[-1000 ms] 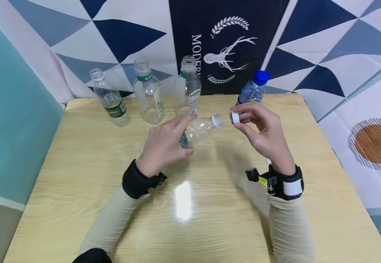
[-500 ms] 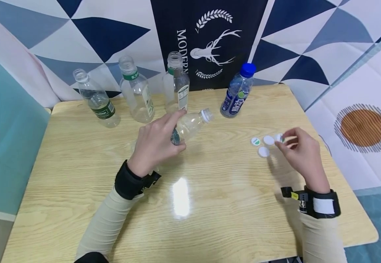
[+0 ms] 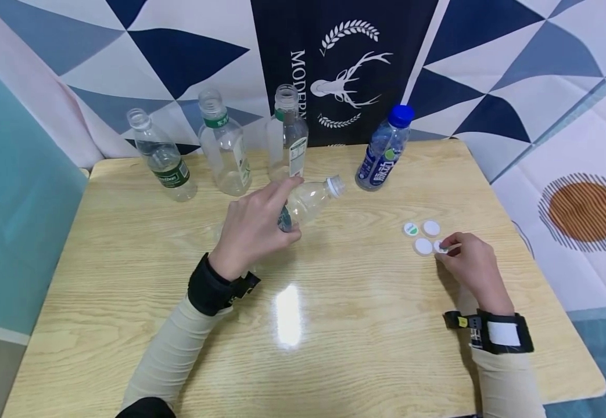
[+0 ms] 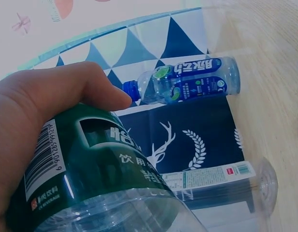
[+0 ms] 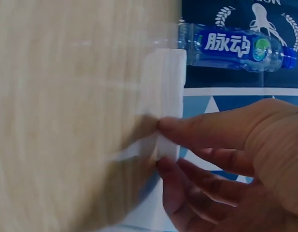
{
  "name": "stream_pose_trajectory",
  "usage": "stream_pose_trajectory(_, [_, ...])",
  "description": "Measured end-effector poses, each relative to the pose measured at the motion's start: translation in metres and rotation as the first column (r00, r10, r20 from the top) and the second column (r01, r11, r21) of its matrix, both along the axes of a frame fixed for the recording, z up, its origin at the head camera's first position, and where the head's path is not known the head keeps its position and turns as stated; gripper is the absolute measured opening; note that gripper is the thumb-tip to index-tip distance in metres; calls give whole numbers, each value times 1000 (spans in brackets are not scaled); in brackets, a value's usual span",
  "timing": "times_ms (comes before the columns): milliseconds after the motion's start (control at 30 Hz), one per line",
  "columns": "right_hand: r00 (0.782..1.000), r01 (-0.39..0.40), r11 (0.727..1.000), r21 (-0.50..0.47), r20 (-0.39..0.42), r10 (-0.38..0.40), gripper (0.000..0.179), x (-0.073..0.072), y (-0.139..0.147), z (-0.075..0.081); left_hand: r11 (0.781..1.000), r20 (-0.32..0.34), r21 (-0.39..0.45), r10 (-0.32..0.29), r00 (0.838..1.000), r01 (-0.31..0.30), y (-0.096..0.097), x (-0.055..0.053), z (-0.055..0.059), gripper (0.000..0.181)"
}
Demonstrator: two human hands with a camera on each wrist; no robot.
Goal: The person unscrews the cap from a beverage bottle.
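Note:
My left hand (image 3: 253, 226) grips a clear plastic bottle (image 3: 310, 200) round its green label (image 4: 98, 159). The bottle lies tilted, its uncapped mouth pointing right. On the right of the table, my right hand (image 3: 472, 264) pinches a white bottle cap (image 3: 440, 247) between thumb and fingers, down at the table top. Beside it lie a white cap (image 3: 423, 247), another white cap (image 3: 431, 227) and a cap with a green mark (image 3: 411, 229). In the right wrist view, the thumb and fingertips (image 5: 170, 126) press on the cap's edge.
Along the back stand an uncapped bottle with a green label (image 3: 161, 157), a clear bottle with a green neck band (image 3: 226, 148) and a similar bottle (image 3: 288, 136). A blue-capped bottle (image 3: 384, 148) stands right of them. Patterned cloth (image 3: 198, 52) hangs behind the wooden table (image 3: 344, 325).
My right hand has carried a white cap from near the bottle's mouth to the right, then set it nearer me beside the other caps. My left hand keeps holding the bottle.

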State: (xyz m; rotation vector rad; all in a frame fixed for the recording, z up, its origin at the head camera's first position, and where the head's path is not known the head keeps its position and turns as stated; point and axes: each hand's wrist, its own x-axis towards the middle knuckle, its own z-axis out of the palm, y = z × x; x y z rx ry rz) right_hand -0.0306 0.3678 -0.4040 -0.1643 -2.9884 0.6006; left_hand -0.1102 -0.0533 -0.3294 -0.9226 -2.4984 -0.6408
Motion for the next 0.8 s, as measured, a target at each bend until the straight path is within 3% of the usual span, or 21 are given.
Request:
stream_pose_trajectory(133, [1000, 8, 1000, -4, -16, -8, 23, 3, -4, 3, 1000, 10, 2, 2, 1000, -2, 0, 0, 0, 78])
stream_pose_trajectory(267, [996, 20, 1000, -11, -88, -21, 26, 4, -13, 14, 1000, 16, 7, 0, 1000, 0, 0, 0, -1, 79])
stream_pose_trajectory(433, [981, -75, 997, -13, -181, 71, 20, -17, -44, 39, 1000, 20, 12, 13, 1000, -13, -3, -2, -1, 79])
stream_pose_trajectory(533, [955, -188, 982, -7, -233, 182, 16, -36, -68, 56, 999, 22, 20, 34, 999, -35, -4, -4, -1, 78])
stream_pose_trajectory(667, [900, -329, 944, 16, -297, 319, 11, -61, -103, 73, 997, 30, 38, 64, 997, -65, -6, -5, 0, 78])
stream_pose_trajectory(800, [870, -396, 918, -9, -324, 372, 6, -77, -136, 86, 995, 40, 68, 76, 996, -79, -7, -7, 0, 79])
